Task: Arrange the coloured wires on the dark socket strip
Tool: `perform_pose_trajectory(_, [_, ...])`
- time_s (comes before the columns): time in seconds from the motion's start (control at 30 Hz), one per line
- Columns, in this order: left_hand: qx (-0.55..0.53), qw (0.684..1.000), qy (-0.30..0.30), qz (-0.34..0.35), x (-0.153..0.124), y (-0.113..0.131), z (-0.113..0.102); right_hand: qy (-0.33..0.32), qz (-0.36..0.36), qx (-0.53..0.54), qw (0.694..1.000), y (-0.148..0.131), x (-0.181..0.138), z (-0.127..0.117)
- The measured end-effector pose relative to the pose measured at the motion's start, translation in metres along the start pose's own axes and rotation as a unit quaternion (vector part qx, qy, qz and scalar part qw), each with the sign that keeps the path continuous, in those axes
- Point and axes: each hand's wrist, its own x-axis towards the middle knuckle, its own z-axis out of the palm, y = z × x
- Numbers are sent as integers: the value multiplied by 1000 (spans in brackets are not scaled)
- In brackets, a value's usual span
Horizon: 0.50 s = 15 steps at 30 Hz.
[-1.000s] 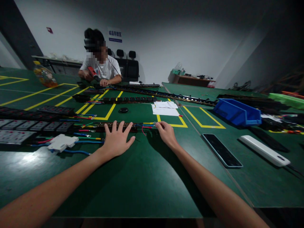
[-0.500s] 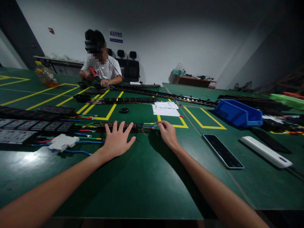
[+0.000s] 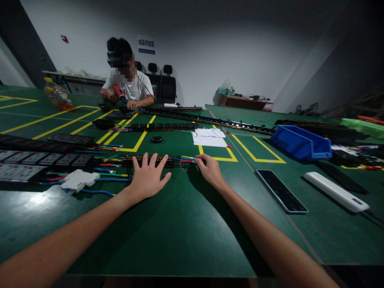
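Note:
My left hand (image 3: 148, 176) lies flat with its fingers spread over a dark strip with metal bars (image 3: 127, 161). From the strip's right end come several coloured wires (image 3: 183, 159), blue, yellow and red. My right hand (image 3: 210, 170) pinches the tips of these wires between thumb and fingertips; the wire ends are hidden by the fingers. Left of my left hand lie a white circuit breaker (image 3: 79, 180) with blue and green-yellow wires, and power strips with grey sockets (image 3: 57, 159).
A phone (image 3: 281, 191), a white elongated device (image 3: 336, 192) and a blue bin (image 3: 300, 143) are at right. White papers (image 3: 209, 137) and a round black object (image 3: 156, 139) lie beyond my hands. Across the table a person (image 3: 129, 86) holds a red power tool (image 3: 120, 94).
My right hand has shifted slightly left and closed on the wire ends, which were visible just beside its fingertips before. My left hand has stayed in place.

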Motion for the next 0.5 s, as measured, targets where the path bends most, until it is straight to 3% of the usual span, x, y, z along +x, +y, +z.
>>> perform_pose_trajectory(0.27, [7,1000,7,1,0,0,1,32,37,23,999,-3,1,0])
perform_pose_trajectory(0.5, [3,1000,-8,-1,0,1,-3,31,-7,127,991,-7,1,-4])
